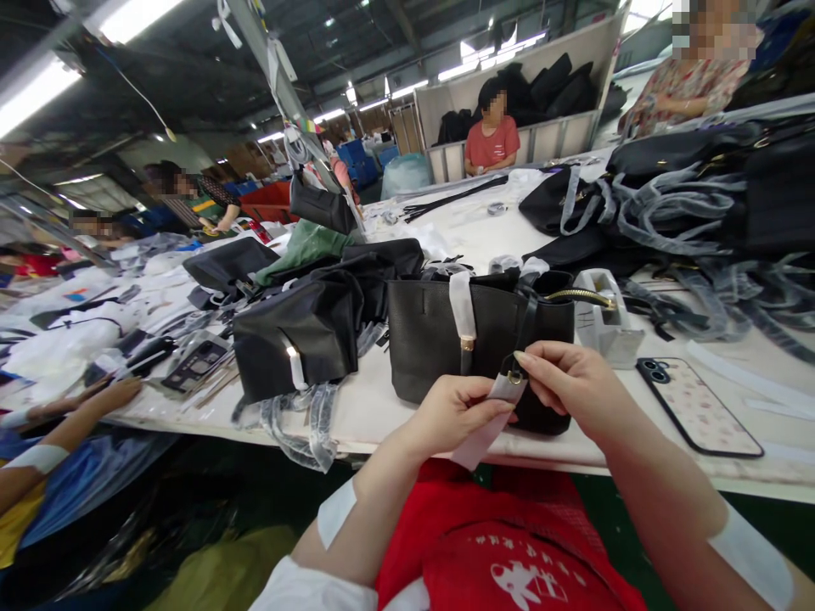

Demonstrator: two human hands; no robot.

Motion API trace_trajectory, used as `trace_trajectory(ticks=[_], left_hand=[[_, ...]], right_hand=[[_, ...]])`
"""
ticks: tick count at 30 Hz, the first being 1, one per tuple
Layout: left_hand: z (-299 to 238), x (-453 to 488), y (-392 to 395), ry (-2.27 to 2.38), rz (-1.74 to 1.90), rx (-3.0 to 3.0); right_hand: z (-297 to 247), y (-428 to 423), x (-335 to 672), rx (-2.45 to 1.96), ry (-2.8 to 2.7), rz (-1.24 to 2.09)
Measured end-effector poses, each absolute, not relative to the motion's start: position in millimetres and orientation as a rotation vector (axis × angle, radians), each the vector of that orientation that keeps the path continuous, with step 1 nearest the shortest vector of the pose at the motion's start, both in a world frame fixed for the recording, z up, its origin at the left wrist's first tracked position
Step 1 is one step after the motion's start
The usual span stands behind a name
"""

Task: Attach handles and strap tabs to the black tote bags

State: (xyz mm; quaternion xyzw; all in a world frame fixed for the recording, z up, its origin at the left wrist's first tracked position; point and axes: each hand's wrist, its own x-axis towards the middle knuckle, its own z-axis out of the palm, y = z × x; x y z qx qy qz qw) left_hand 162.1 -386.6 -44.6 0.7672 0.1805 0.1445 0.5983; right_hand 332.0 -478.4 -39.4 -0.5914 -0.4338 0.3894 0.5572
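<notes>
Both hands pinching a pale wrap strip [493,420] hanging downward between them, left hand [455,416], right hand [570,386], upright black handbag [477,339] just behind, long side running left-right on the table [382,407]

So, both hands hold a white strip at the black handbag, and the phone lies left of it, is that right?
No: the head view shows the phone right of the black handbag; left hand and right hand do hold the white strip.

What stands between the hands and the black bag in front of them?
Nothing visible. The left hand and the right hand pinch a white strip against the front of the black bag, at its strap ring.
</notes>
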Motion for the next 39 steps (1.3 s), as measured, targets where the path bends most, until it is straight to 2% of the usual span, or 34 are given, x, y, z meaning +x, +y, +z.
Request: trace_trajectory(ticks=[5, 15, 23, 34, 39], left_hand=[[-29.9, 155.7, -389.8, 0.354, 0.274, 1.992], [-31.9, 158.0, -395.2, 0.3, 0.284, 1.601], [-35.6, 162.3, -408.7, 0.463, 0.325, 1.478], [-31.3, 165.7, -411.9, 0.376, 0.333, 1.58], [-26.9, 167.0, -414.5, 0.392, 0.343, 1.556]], right_hand=[[-40.0, -479.5, 330.7, -1.38, -0.967, 0.861], [-43.7, -482.0, 333.0, -1.371, -1.016, 0.854], [-41.4, -482.3, 337.4, -1.372, -1.029, 0.795], [-42.5, -482.9, 333.7, -1.373, -0.983, 0.838], [-41.1, -486.4, 334.3, -1.416, -1.068, 0.731]])
